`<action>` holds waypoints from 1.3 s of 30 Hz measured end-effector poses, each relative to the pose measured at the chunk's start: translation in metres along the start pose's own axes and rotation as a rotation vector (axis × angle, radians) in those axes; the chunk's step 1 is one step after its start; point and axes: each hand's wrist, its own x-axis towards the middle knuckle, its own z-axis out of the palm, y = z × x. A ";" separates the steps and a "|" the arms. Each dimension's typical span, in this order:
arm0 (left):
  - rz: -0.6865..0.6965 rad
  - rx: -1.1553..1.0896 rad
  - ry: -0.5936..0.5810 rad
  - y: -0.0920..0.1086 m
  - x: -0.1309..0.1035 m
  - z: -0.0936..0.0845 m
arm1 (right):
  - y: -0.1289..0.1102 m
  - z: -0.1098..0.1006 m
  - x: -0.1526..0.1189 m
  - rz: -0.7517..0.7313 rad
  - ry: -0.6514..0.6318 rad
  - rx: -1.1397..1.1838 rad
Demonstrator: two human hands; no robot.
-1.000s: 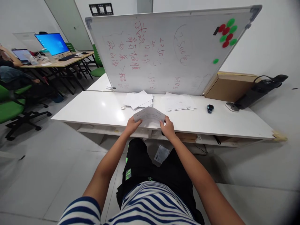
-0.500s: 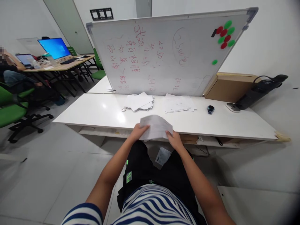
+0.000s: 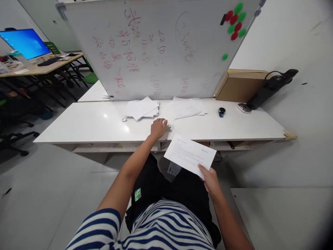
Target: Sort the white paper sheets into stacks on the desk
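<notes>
My right hand point(image 3: 210, 177) pinches the lower right corner of a white printed paper sheet point(image 3: 189, 152), thumb on top, in front of the desk edge. The sheet is tilted, its printed side facing up. Over the white desk, my left hand point(image 3: 158, 127) reaches palm down with bent fingers that look apart. Right beside its fingers lies a small grey object point(image 3: 169, 128), too small to identify; whether they touch it is unclear. Behind the left hand is a stack of white papers point(image 3: 144, 108). Another spread of printed papers point(image 3: 188, 107) lies to its right.
A whiteboard point(image 3: 166, 52) with red writing and round magnets stands behind the desk point(image 3: 78, 125). On the right are a watch point(image 3: 221, 111), a mouse point(image 3: 244, 108), a black bottle point(image 3: 270, 88) and a cardboard box point(image 3: 239, 86). Far left is a monitor point(image 3: 26, 43).
My left hand has let go of the paper sheet and moved forward over the desk. My right hand has brought the sheet lower and to the right. The view has tilted down.
</notes>
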 end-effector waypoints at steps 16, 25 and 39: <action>0.211 0.174 -0.119 -0.031 0.023 0.022 | -0.032 0.036 0.049 0.002 -0.145 -0.068; 0.240 0.219 -0.138 -0.031 0.024 0.023 | -0.039 0.036 0.042 0.022 -0.147 -0.121; 0.262 0.226 -0.227 -0.019 0.022 0.021 | -0.030 0.028 0.058 -0.009 -0.123 -0.209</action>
